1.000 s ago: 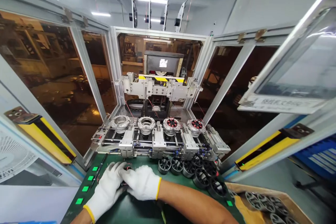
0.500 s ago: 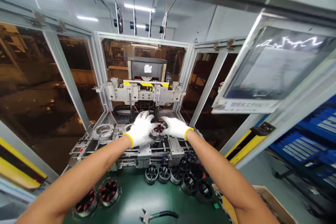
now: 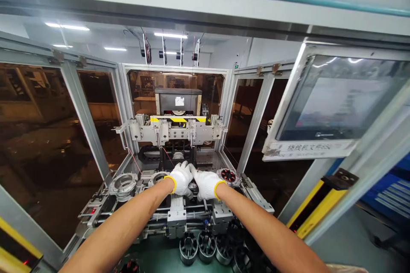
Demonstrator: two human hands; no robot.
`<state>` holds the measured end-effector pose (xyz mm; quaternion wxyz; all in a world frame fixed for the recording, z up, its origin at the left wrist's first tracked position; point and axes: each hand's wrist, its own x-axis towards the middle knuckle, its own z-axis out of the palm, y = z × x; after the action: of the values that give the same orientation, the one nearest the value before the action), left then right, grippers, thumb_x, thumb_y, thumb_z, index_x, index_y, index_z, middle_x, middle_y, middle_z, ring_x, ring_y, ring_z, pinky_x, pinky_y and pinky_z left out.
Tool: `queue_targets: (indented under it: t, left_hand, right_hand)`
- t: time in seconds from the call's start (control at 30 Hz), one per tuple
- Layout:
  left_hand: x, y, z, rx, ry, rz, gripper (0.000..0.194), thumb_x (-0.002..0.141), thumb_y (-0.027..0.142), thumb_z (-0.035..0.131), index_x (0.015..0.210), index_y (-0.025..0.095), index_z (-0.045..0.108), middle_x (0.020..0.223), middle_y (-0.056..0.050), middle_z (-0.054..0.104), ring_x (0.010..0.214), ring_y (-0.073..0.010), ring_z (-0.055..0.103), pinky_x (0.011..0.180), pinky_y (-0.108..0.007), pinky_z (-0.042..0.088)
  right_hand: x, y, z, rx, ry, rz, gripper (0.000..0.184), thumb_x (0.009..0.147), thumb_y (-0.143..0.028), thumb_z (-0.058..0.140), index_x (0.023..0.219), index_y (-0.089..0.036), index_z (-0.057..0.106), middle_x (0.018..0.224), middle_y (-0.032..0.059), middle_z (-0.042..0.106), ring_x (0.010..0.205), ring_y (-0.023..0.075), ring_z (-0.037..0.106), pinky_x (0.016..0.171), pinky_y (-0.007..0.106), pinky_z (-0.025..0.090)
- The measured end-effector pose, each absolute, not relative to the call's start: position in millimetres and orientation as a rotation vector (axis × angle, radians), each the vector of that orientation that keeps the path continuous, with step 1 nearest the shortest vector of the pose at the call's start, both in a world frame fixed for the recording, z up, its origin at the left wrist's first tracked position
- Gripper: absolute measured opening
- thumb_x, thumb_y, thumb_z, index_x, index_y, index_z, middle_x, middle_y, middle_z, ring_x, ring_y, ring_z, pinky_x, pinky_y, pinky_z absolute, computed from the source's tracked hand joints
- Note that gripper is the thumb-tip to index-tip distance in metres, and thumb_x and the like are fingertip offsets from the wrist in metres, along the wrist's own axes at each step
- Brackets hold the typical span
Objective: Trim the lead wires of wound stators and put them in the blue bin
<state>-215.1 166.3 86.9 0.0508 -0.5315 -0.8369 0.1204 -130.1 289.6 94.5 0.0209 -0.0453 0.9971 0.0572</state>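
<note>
My left hand [image 3: 182,179], in a white knit glove with a yellow cuff, is curled over the third holder in the machine's front row. My right hand [image 3: 206,183], gloved the same way, closes in from the other side, its fingertips meeting the left ones. Between them a wound motor stator [image 3: 192,184] is mostly covered by the gloves. Just right of my hands, another stator [image 3: 228,175] with copper-red windings sits in its ring holder. To the left are two metal ring holders, one at the far left [image 3: 123,185] and one [image 3: 156,178] partly behind my left forearm.
Several dark-slotted stator cores [image 3: 188,247] stand on the green bench [image 3: 160,254] below the machine. A wound stator [image 3: 130,266] shows at the bottom edge. A screen panel [image 3: 333,106] hangs at right. Yellow-black posts [image 3: 309,204] and framed dark panels flank the machine.
My hands have come together over the stator, covering it. The view has tilted upward, so the cutters on the bench are out of sight. The stator in the right holder now shows.
</note>
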Motion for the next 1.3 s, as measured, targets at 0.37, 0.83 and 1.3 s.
queue_targets:
  t: [0.37, 0.83, 1.3]
  left_hand:
    - [-189.1, 138.8, 165.2, -1.441, -2.348, 0.018, 0.098, 0.061, 0.045, 0.070, 0.138, -0.001, 0.031, 0.145, -0.027, 0.028, 0.133, -0.0400, 0.025, 0.111, -0.051, 0.019]
    - [-13.9, -124.0, -14.9, -0.548, -3.225, -0.509, 0.014, 0.076, 0.036, 0.057, 0.080, 0.024, 0.062, 0.141, 0.001, 0.044, 0.111, -0.0230, 0.054, 0.085, -0.035, 0.047]
    - [-28.2, -185.2, -61.1, -0.659, -2.901, -0.482, 0.024, 0.076, 0.046, 0.060, 0.075, 0.023, 0.068, 0.115, -0.006, 0.062, 0.097, -0.0227, 0.063, 0.086, -0.035, 0.051]
  right_hand:
    - [-91.3, 269.7, 156.3, -0.106, 3.408, 0.536, 0.096, 0.075, -0.038, 0.059, 0.151, -0.014, 0.005, 0.113, 0.0181, 0.060, 0.081, 0.0308, 0.064, 0.065, 0.040, 0.048]
    - [19.5, 175.5, 107.0, -1.251, 3.451, -0.562, 0.065, 0.088, -0.037, 0.056, 0.141, -0.012, 0.029, 0.124, 0.0115, 0.060, 0.104, 0.0198, 0.061, 0.076, 0.032, 0.049]
    - [24.1, 275.2, 109.2, -0.271, 3.575, 0.049, 0.053, 0.090, -0.040, 0.049, 0.138, -0.017, 0.042, 0.120, 0.0088, 0.062, 0.101, 0.0220, 0.063, 0.087, 0.033, 0.048]
